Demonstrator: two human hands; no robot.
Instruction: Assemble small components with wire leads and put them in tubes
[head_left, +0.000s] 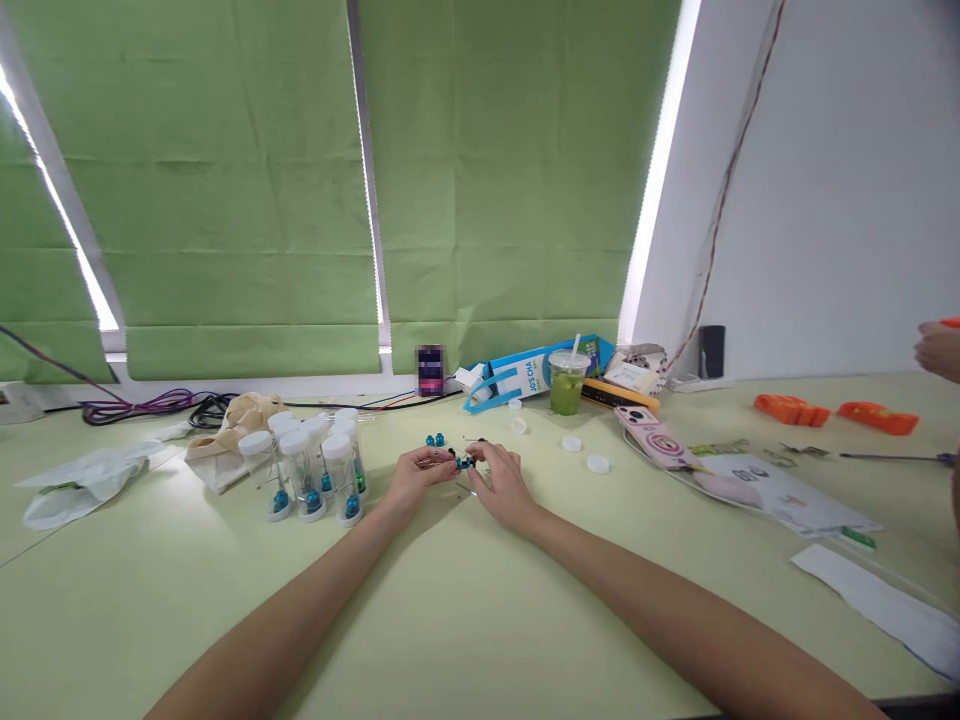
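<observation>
A small shiny blue part with dark ends sits between the fingertips of both hands, just above the table. My left hand closes on its left side, fingers pinched together. From the other side my right hand grips it between thumb and fingers. The part's exact kind is too small to make out. Just beyond the left fingers lie two loose blue pieces. Thin metal pieces lie near the fingertips, partly hidden. Left of the hands stand several clear tubes with white caps, holding similar blue parts and thin rods.
White round caps lie right of the hands. Behind them stands a cup of green drink by a blue-and-white bag. A pink phone and orange blocks are further right. Another person's hand shows at the right edge.
</observation>
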